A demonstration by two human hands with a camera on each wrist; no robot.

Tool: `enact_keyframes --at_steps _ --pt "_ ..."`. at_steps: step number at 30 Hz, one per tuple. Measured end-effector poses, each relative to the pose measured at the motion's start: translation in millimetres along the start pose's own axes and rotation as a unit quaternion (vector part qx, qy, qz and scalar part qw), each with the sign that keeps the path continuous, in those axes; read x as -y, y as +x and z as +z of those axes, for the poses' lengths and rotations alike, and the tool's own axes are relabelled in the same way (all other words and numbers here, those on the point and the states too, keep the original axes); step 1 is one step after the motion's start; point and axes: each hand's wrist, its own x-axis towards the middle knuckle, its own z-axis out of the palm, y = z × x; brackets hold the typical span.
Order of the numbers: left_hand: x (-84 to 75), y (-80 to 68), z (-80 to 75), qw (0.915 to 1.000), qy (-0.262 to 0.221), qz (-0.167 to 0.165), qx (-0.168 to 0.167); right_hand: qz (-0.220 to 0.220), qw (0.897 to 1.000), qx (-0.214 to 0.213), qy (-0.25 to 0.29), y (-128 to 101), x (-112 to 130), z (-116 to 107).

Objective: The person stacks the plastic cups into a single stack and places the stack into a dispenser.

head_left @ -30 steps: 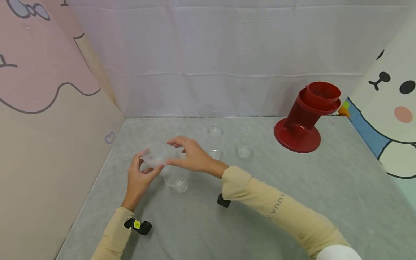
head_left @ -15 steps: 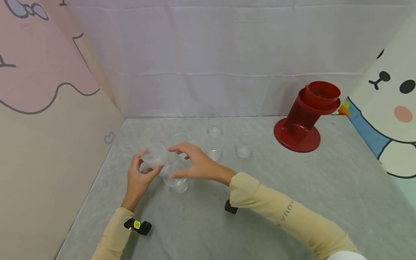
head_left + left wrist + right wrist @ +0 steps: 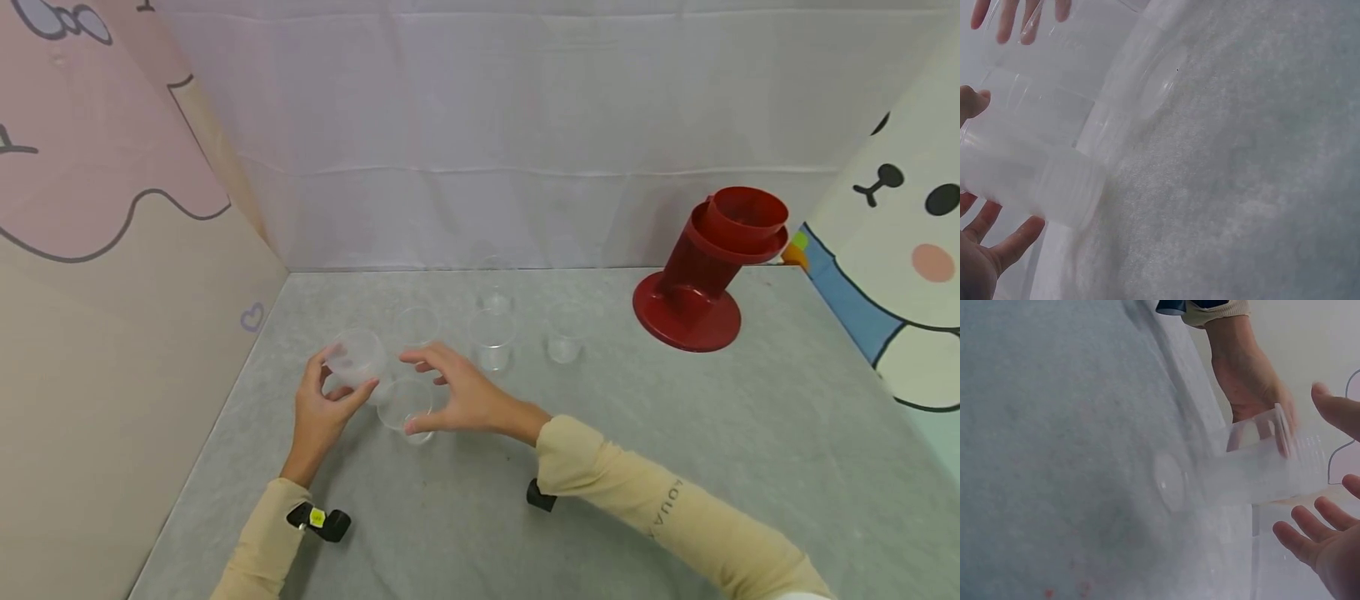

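In the head view my left hand (image 3: 321,417) holds a stack of nested clear plastic cups (image 3: 356,354), its fingers and thumb spread round the sides. The stack (image 3: 1029,169) looks cloudy and ridged in the left wrist view. A single clear cup (image 3: 403,404) stands just in front and to the right of it. Over that cup's right side reaches my right hand (image 3: 472,398), thumb and fingers parted with a gap between them. The right wrist view shows these fingers (image 3: 1297,540) beside the cup, apart from it as far as I can tell.
Several more clear cups stand behind my right hand, among them a back-left cup (image 3: 417,323), a middle cup (image 3: 492,329) and a right cup (image 3: 565,333). A red cylinder on a round base (image 3: 686,312) stands at the back right of the grey tabletop (image 3: 600,500).
My right hand has drawn away from the stack, moving right and toward me, to the side of the front cup. The left hand and the stack stay put.
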Motion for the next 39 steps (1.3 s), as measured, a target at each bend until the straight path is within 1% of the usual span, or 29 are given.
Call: enact_keyframes --at_steps 6,9,10,15,16,17,21,27,39 --pt "0.2 0.2 1.0 0.9999 0.004 0.011 0.000 0.005 1.000 -0.009 0.018 -4.9 -8.1 8.8" --pt "2.9 0.8 1.6 0.9999 -0.001 0.016 -0.001 0.007 1.000 -0.018 0.024 -7.1 -11.9 13.5" --pt "7.7 1.6 2.3 0.9998 -0.005 0.020 -0.003 0.007 0.999 -0.021 0.027 -7.9 -13.2 15.1" --pt "7.8 2.0 3.2 0.9998 -0.011 0.017 -0.006 0.007 0.999 -0.037 0.032 -9.6 -20.1 23.7" --pt "7.1 1.8 3.4 0.9998 -0.012 0.017 -0.006 0.007 0.999 -0.042 0.033 -9.6 -21.3 25.3" --pt "2.6 1.1 3.0 0.9998 -0.011 0.013 -0.003 0.008 0.998 -0.047 0.033 -9.6 -22.4 26.7" --pt "2.7 0.7 2.4 0.9998 -0.015 0.010 -0.002 0.011 0.997 -0.061 0.045 -9.8 -26.5 31.4" --pt "3.3 0.4 1.0 0.9995 -0.031 0.007 -0.004 0.010 0.995 -0.073 0.069 -10.9 -30.0 35.4" --pt "1.5 -0.6 1.1 0.9997 -0.024 0.001 -0.003 0.006 0.994 -0.088 0.063 -12.4 -26.6 33.9"
